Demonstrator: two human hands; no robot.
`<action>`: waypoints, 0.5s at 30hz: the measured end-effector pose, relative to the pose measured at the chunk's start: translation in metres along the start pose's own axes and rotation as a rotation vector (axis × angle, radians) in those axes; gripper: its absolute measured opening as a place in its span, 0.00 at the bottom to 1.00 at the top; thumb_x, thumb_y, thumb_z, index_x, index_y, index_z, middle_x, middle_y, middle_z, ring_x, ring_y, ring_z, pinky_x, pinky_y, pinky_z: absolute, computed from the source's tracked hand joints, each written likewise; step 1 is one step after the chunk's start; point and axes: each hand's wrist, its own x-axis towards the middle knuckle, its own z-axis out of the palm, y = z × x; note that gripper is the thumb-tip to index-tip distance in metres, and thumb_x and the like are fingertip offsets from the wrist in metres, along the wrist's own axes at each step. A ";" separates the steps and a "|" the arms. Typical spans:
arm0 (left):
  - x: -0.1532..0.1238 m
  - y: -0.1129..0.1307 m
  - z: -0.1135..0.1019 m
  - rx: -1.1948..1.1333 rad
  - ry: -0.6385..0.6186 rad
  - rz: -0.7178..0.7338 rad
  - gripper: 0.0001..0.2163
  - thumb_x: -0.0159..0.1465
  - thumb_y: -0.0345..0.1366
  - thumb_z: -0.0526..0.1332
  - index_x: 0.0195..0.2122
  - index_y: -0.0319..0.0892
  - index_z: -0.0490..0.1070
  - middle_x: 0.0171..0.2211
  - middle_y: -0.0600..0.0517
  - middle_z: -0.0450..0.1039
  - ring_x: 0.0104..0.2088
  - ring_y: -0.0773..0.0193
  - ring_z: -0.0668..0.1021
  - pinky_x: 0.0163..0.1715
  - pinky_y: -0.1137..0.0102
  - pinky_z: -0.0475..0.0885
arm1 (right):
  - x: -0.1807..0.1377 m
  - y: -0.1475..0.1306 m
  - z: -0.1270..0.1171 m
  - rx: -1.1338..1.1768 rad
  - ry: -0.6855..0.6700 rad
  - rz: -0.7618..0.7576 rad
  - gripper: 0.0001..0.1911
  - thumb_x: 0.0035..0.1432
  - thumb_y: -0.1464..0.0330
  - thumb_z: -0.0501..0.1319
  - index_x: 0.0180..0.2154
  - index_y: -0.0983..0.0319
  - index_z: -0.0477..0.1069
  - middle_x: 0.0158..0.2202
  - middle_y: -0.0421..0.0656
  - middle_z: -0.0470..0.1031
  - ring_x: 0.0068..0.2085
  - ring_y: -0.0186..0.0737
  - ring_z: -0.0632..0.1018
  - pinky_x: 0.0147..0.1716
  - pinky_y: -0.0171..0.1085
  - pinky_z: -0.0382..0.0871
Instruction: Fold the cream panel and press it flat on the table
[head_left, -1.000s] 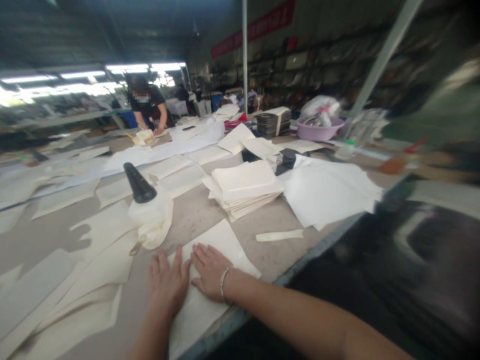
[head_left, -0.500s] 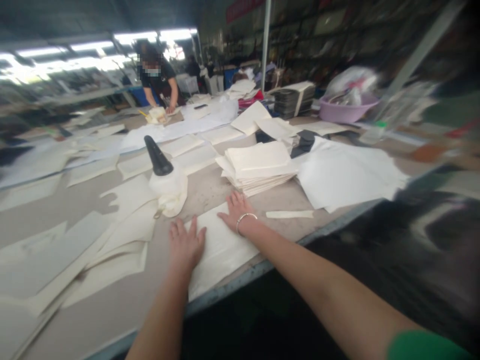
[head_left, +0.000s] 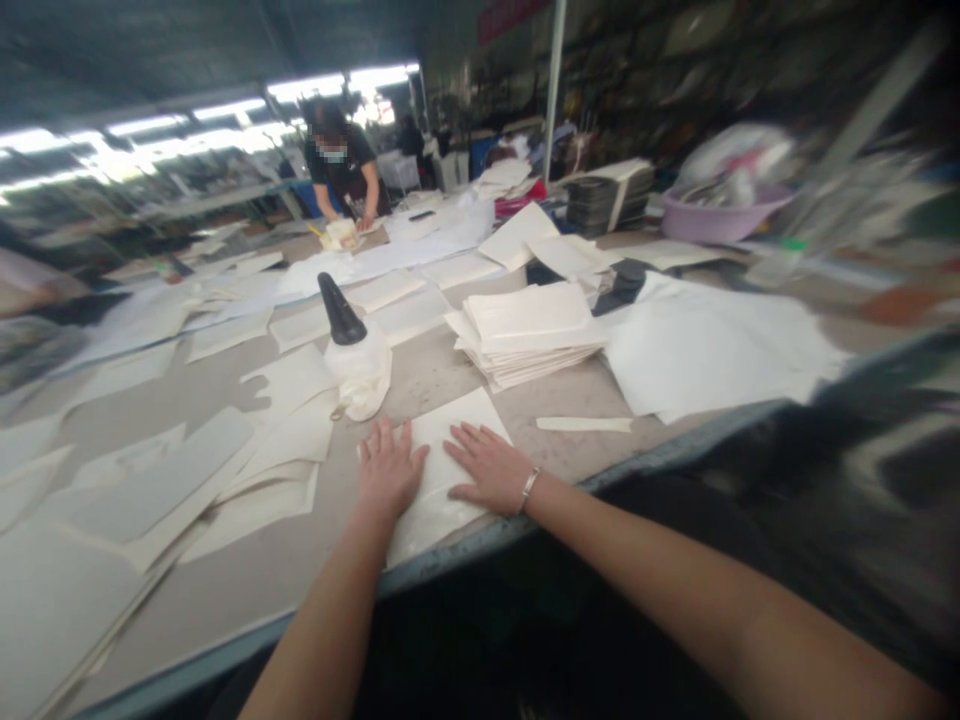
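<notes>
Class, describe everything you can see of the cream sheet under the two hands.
The cream sheet is a pale, thin, roughly rectangular piece, paper or fabric by its look. It lies flat at the table's near edge. The left hand and right hand press flat on it, palms down, side by side.

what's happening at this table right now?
A person presses both palms flat on a cream sheet at the table's near edge: left hand and right hand side by side. Just beyond stands a glue bottle with a black nozzle, and a stack of cut sheets sits to the right. Another person works at the far end.
</notes>
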 end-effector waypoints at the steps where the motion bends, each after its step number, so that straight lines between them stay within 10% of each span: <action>1: -0.004 0.005 -0.002 -0.006 -0.024 0.072 0.25 0.67 0.46 0.46 0.63 0.43 0.51 0.64 0.42 0.43 0.63 0.45 0.49 0.58 0.48 0.51 | 0.000 0.000 0.000 -0.001 0.009 0.003 0.39 0.60 0.47 0.48 0.63 0.64 0.50 0.65 0.50 0.44 0.65 0.49 0.45 0.62 0.47 0.38; 8: -0.068 0.029 -0.022 -0.048 -0.143 0.470 0.26 0.67 0.45 0.44 0.64 0.42 0.43 0.65 0.49 0.39 0.64 0.52 0.43 0.61 0.52 0.49 | 0.000 0.001 0.001 0.012 0.024 -0.037 0.32 0.64 0.57 0.46 0.62 0.71 0.51 0.65 0.52 0.47 0.65 0.45 0.46 0.62 0.45 0.38; 15: -0.130 0.038 -0.038 -0.116 -0.213 0.471 0.28 0.67 0.44 0.46 0.65 0.38 0.41 0.65 0.47 0.37 0.64 0.53 0.44 0.61 0.55 0.53 | -0.001 0.002 -0.002 0.003 0.014 -0.042 0.31 0.62 0.61 0.50 0.62 0.69 0.52 0.65 0.51 0.47 0.65 0.44 0.47 0.62 0.44 0.38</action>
